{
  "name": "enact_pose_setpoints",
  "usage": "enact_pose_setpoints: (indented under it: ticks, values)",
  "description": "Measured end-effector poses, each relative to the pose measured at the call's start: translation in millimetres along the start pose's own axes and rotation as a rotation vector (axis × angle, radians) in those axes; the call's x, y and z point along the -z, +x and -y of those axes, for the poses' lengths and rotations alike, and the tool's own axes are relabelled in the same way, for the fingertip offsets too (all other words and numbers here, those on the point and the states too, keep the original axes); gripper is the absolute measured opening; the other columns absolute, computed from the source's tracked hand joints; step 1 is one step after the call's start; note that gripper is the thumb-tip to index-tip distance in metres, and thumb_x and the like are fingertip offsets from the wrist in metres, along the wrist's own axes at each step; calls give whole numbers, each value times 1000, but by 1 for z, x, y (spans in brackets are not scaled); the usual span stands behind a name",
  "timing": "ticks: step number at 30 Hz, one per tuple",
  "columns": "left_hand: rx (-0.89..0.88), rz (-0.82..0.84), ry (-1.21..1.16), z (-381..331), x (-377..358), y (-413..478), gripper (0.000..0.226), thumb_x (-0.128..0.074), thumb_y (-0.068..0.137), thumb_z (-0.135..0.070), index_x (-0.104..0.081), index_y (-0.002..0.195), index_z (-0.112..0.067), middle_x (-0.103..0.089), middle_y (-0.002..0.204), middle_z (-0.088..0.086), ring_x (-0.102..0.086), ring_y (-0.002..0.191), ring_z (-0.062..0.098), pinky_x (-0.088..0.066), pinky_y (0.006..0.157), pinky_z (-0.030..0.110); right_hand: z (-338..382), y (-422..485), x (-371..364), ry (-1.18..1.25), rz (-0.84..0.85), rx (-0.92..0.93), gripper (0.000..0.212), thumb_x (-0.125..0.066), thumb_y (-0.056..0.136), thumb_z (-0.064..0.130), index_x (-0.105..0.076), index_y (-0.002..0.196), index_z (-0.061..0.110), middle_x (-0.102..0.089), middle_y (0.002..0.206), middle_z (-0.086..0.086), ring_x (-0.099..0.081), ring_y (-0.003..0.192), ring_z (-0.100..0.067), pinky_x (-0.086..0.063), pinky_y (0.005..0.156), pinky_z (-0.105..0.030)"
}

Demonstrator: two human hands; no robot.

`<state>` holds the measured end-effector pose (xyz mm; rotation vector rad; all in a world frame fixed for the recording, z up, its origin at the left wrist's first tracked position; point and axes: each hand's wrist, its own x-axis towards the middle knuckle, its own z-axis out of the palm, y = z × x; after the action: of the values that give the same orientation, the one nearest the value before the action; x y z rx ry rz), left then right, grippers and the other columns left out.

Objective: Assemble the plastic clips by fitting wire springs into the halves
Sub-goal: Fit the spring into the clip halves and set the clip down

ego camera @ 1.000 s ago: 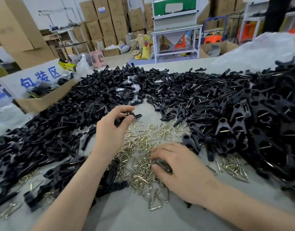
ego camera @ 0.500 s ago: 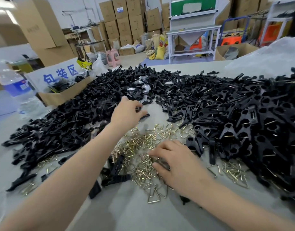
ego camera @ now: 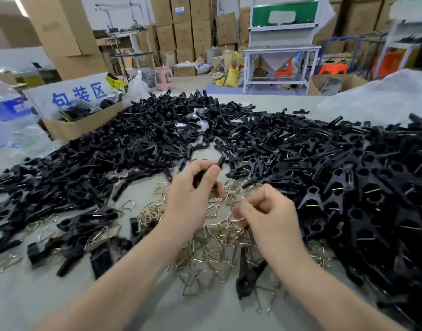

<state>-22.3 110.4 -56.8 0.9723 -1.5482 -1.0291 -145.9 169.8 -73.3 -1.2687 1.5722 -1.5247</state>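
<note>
My left hand is raised over the table and grips a black plastic clip half, whose tip sticks up between thumb and fingers. My right hand hovers just right of it with fingers curled, pinching a brass wire spring above the loose spring pile. A long heap of black clip halves runs across the table behind and left. Assembled clips with springs are piled on the right. One black clip lies below my right wrist.
A cardboard box with a blue-lettered sign stands at the table's left rear. A water bottle is at the far left, and clear plastic sheeting at the back right. Stacked cartons and a white workbench stand beyond.
My left hand has drawn back from the black heap with a clip half. My right hand has lifted off the spring pile with a spring, and both hands have come closer together.
</note>
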Motion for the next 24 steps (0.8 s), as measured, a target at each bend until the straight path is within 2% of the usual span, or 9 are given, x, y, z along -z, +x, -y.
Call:
enact_pose_setpoints:
  ticks: [2,4,8,10,15,17,19,21,24]
  values:
    - [-2,18,14,5,-3,-6,15,-50,98,-22,-65,93,-21,-61,57,-6,-57,59,6,-49,67,24,1,1,2,63,-10,-21,16,-66,76,7,-54,68,13,-69,68,-11,-64,69,-38,-52,63,-47]
    - [-55,41,133,8,-4,-6,17,-49,98,-23,-65,92,-20,-59,58,-4,-52,57,3,-39,62,14,3,1,1,108,9,-27,18,-64,80,2,-52,73,14,-70,68,-10,-64,71,-38,-52,62,-50]
    - [-63,77,246,12,-5,-7,25,-45,100,-25,-60,81,-23,-57,58,-1,-48,55,4,-36,55,14,1,2,-1,160,56,-12,31,-58,87,-1,-60,92,29,-71,76,-4,-69,66,-17,-53,56,-33]
    - [-41,89,234,12,-7,-8,26,-43,101,-25,-57,79,-25,-55,54,-4,-46,50,2,-35,52,13,1,3,0,206,81,-26,42,-56,89,-2,-62,104,37,-70,75,-2,-69,65,-15,-54,56,-26]
    - [-8,123,148,12,-8,-10,26,-42,101,-24,-60,84,-17,-50,49,-8,-44,49,4,-35,48,11,2,6,3,325,59,-80,23,-57,87,-1,-69,83,19,-69,67,-6,-66,61,-18,-50,50,-24]
    - [24,119,92,13,-8,-10,28,-41,102,-25,-60,87,-11,-45,48,-8,-42,48,8,-34,45,12,1,8,5,334,37,-83,17,-59,89,2,-67,82,15,-71,71,-6,-67,63,-19,-49,50,-23]
    - [45,112,57,14,-7,-9,28,-40,102,-26,-61,88,-13,-44,48,-7,-42,49,11,-35,45,13,1,9,6,271,17,-49,17,-62,89,6,-69,80,19,-72,75,-2,-66,67,-13,-49,53,-21]
    - [56,113,46,15,-6,-8,28,-41,102,-28,-62,90,-14,-45,49,-7,-44,49,11,-38,48,17,-1,11,6,206,-15,-9,18,-66,86,11,-71,77,26,-71,82,1,-63,72,-10,-52,61,-25]
    - [63,101,58,17,-5,-6,29,-41,102,-29,-64,89,-18,-48,50,-10,-45,48,9,-41,51,23,-2,12,5,126,-66,37,19,-71,82,16,-73,78,34,-66,98,-4,-62,83,-20,-52,79,-33]
